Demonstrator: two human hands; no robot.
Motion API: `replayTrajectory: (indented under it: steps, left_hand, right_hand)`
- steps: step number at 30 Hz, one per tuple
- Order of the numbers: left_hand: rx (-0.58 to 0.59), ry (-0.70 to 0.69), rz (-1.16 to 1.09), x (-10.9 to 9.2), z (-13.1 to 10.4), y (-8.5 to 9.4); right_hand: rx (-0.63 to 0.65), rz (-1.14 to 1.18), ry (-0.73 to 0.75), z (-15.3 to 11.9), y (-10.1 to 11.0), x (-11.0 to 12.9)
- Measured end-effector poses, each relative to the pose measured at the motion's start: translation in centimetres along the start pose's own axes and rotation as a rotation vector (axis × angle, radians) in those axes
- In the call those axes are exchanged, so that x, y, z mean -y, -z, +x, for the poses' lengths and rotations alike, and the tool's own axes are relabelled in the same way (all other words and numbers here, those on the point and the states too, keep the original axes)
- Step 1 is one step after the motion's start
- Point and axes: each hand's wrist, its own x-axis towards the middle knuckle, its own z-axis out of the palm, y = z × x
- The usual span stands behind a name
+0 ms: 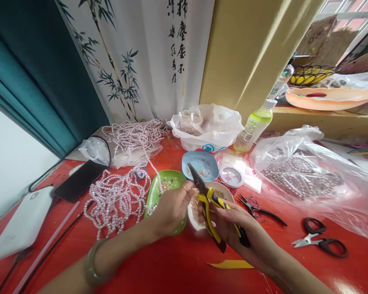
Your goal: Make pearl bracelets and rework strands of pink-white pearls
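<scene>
My right hand point(236, 220) is wrapped around needle-nose pliers point(200, 180) with yellow and black handles, their dark jaws pointing up and away. Beside the jaws, my left hand point(174, 204) has its thumb and index finger pinched together; what they hold is too small to make out. A ring and a bangle point(93, 263) are on that arm. Under the left hand lies a green tray point(151, 196) with small metal bits, and a strand of pearly beads point(119, 200) runs down into it. Beneath the pliers, a white dish point(230, 197) of gold beads is partly hidden.
A blue dish point(187, 157) and a ribbon spool point(231, 176) sit behind. Smaller pliers point(272, 216), scissors point(317, 241) and a plastic bag of beads point(300, 175) lie right. A bottle point(251, 130) stands at the back. Left are a phone point(81, 179) and cables.
</scene>
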Motion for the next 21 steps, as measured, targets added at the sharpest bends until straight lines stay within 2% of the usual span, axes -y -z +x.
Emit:
replayTrajectory:
  steps: [6,9,14,15,18,19,21]
  left_hand:
    - [-0.054,-0.049,0.225,-0.2,-0.3,0.1]
    - [-0.042,-0.04,0.181,-0.2,-0.3,0.1]
    - [-0.017,-0.055,0.057,0.0,0.2,0.2]
    - [-0.013,-0.061,0.054,0.0,0.3,0.2]
    - [0.001,-0.085,0.038,0.1,0.3,0.4]
    - [0.007,-0.095,0.029,0.3,0.2,0.5]
    - [0.02,-0.104,-0.006,0.7,0.0,0.7]
  right_hand:
    - [0.034,-0.036,-0.019,-0.4,-0.6,0.2]
    - [0.026,-0.058,-0.047,-0.5,-0.6,0.1]
    - [-0.09,-0.308,-0.003,-0.6,-0.4,0.0]
    - [-0.087,-0.254,-0.032,-0.6,-0.5,0.0]
    - [0.006,0.102,-0.197,-1.0,-0.9,0.8]
    - [0.019,0.186,-0.206,-1.2,-1.0,1.3]
    - [-0.051,0.229,-0.063,-1.7,-0.6,2.9]
